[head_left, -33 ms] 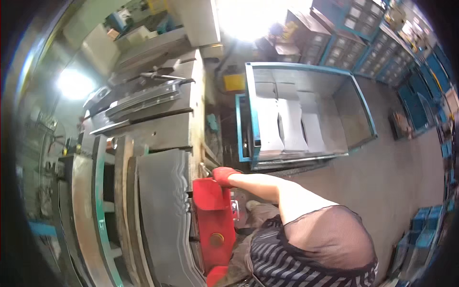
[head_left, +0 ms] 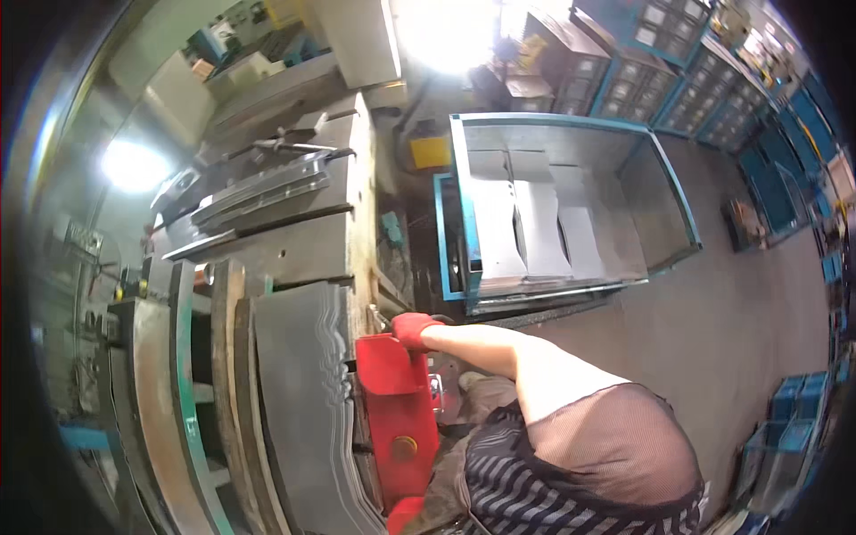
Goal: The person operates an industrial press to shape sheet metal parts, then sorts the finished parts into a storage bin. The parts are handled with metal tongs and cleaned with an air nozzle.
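My right hand (head_left: 413,330), in a red glove, is at the far end of a red metal panel (head_left: 399,437). It lies against the edge of a curved red guard (head_left: 386,364); its fingers are largely hidden, so I cannot tell whether they grip anything. A round brass-coloured button (head_left: 404,448) sits lower on the panel. At the lower edge shows another red part (head_left: 406,513), cut off by the frame. My left hand is not visible. Left of the panel lies a stack of grey sheet-metal pieces (head_left: 303,401) with wavy edges.
A slotted metal machine bed (head_left: 308,245) carries a long metal bar (head_left: 263,192). Thick upright plates (head_left: 183,357) stand at left. Beyond my arm is a blue-framed bin (head_left: 575,125) holding grey metal sheets (head_left: 539,223). Blue shelving (head_left: 664,40) and small blue bins (head_left: 794,397) line the right.
The whole view has shifted slightly, moving the bin and machine bed a little to the left. My right hand stays at the red panel's end.
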`<state>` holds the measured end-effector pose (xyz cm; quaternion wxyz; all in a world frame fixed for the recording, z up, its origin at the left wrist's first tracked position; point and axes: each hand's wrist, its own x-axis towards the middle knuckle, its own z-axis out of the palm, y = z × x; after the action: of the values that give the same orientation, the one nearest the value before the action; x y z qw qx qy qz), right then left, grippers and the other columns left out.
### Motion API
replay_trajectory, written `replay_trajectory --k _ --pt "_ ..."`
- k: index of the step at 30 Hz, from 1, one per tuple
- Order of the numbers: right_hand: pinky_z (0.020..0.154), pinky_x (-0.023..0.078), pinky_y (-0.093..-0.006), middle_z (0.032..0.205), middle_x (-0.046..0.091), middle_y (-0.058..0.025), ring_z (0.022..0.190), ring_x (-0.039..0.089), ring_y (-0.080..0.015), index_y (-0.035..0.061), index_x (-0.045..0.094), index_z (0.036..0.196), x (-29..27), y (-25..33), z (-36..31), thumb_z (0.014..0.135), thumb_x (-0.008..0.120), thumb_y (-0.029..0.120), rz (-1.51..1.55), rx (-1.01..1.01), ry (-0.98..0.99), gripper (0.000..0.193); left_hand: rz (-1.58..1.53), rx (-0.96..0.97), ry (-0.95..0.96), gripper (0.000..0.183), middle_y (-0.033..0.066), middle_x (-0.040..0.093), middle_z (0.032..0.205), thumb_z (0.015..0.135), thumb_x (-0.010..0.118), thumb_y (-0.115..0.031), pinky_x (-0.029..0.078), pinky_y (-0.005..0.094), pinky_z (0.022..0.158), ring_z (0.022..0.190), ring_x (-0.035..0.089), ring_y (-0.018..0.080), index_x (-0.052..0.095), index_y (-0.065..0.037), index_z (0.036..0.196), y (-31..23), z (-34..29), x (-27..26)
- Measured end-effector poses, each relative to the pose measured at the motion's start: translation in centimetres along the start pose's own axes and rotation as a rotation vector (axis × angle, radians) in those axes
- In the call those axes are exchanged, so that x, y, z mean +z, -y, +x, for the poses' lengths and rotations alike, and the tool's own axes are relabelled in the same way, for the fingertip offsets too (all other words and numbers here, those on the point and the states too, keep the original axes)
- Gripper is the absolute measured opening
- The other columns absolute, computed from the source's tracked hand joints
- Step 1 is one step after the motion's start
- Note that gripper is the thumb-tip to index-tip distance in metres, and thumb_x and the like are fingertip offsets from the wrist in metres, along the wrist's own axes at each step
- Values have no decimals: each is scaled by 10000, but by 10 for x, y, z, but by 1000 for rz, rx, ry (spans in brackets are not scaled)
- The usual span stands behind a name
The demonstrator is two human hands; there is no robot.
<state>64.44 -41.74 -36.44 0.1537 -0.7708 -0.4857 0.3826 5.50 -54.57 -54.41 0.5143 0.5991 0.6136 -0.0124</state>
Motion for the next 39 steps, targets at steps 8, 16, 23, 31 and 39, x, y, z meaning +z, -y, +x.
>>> replay_trajectory --k 8,16,23,31,39 --pt "728 497 -413 857 646 -199 872 623 -345 15 680 805 12 -20 -4 692 628 340 83 58 -55 348 13 113 118 290 82 611 1062 862 522 -205 452 374 846 964 570 242 577 -57 1106 -25 17 -3" --pt "732 486 -417 893 638 -207 894 618 -352 19 670 861 22 -22 -2 749 450 708 133 48 -64 732 -71 180 183 301 79 613 1063 860 525 -237 447 379 858 978 568 245 584 -64 1100 -27 4 11" --pt "748 494 -417 941 633 -206 914 614 -343 20 667 878 2 -18 6 763 575 306 85 60 -31 322 -180 245 202 312 76 616 1064 858 528 -265 442 384 867 991 567 248 590 -70 1094 -46 2 32" --pt "763 470 -405 964 620 -226 942 600 -355 11 630 937 -10 -4 -19 767 594 394 53 -16 22 421 -583 280 -602 326 73 618 1065 856 531 -297 436 390 879 1005 565 251 597 -76 1088 -11 -116 94" --pt "534 436 -318 721 619 -61 607 558 -157 12 639 896 19 -18 -1 780 615 262 738 48 216 277 -190 -619 -859 463 150 615 915 788 569 -465 448 420 782 864 589 295 603 -40 967 -154 -204 -33"
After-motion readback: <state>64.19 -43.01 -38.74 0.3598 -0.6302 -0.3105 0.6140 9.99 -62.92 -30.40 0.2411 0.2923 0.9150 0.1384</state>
